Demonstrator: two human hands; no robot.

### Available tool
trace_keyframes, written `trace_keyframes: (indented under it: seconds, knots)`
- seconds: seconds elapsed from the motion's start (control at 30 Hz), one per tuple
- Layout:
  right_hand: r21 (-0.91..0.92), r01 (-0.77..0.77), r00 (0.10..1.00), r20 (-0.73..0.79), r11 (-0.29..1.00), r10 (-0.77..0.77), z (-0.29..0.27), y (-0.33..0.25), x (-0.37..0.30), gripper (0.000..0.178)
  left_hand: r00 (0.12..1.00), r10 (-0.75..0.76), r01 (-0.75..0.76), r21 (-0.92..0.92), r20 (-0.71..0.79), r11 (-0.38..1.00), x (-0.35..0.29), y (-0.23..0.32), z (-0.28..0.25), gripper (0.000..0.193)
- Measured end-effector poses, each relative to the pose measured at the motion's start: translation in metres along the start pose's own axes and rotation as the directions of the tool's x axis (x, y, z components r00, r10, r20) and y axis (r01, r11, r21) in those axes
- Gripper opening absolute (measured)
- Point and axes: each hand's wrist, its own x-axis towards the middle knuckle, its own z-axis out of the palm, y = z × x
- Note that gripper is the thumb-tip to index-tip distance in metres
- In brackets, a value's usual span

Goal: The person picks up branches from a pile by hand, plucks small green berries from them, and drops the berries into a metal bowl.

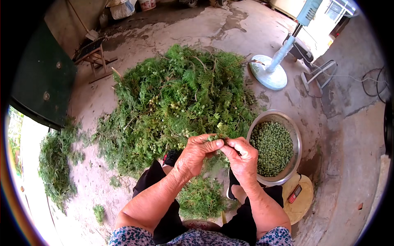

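Note:
My left hand (196, 152) is closed in a pinch on a small green sprig (211, 139), and its thumb almost meets my right hand. The fingers of my right hand (243, 158) pinch at the same sprig from the other side, partly hiding it. Both hands hang over the near edge of a large heap of green conifer branches (176, 94) with small pale cones among them. Just right of my right hand stands a metal basin (298, 141), filled with small round green cones (271, 149).
Loose sprigs (201, 197) lie between my feet, and another pile of greenery (55, 164) lies at the left. A round yellowish stool (301, 203) bears a red phone (294, 193). Beyond the basin stands a fan base (269, 73). A wooden stool (95, 59) stands far left by a green door (45, 78).

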Motion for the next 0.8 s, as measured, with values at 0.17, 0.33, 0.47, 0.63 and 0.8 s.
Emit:
trace_keyframes:
  seconds: [0.17, 0.33, 0.47, 0.63, 0.8]
  knots:
    - [0.076, -0.103, 0.987, 0.136, 0.992, 0.092, -0.005, 0.002, 0.003, 0.008, 0.988, 0.134, -0.119, 0.163, -0.080, 0.979, -0.009, 0.013, 0.011, 0.023]
    - [0.225, -0.254, 0.967, 0.039, 0.941, 0.252, -0.013, 0.005, -0.001, 0.018, 0.990, 0.128, -0.110, 0.258, -0.051, 0.960, -0.011, 0.015, 0.013, 0.021]
    - [0.456, -0.372, 0.924, 0.099, 0.808, 0.369, -0.013, 0.000, 0.006, 0.021, 0.992, 0.127, -0.129, 0.303, 0.029, 0.944, -0.011, 0.012, 0.010, 0.018]
    - [0.571, -0.367, 0.926, 0.152, 0.734, 0.345, -0.014, 0.007, 0.006, 0.021, 0.991, 0.128, -0.131, 0.331, 0.030, 0.934, -0.009, 0.011, 0.015, 0.016]
    - [0.393, -0.260, 0.954, -0.033, 0.882, 0.297, -0.015, 0.002, 0.007, 0.017, 0.986, 0.166, -0.150, 0.419, 0.000, 0.895, -0.011, 0.009, 0.015, 0.011]
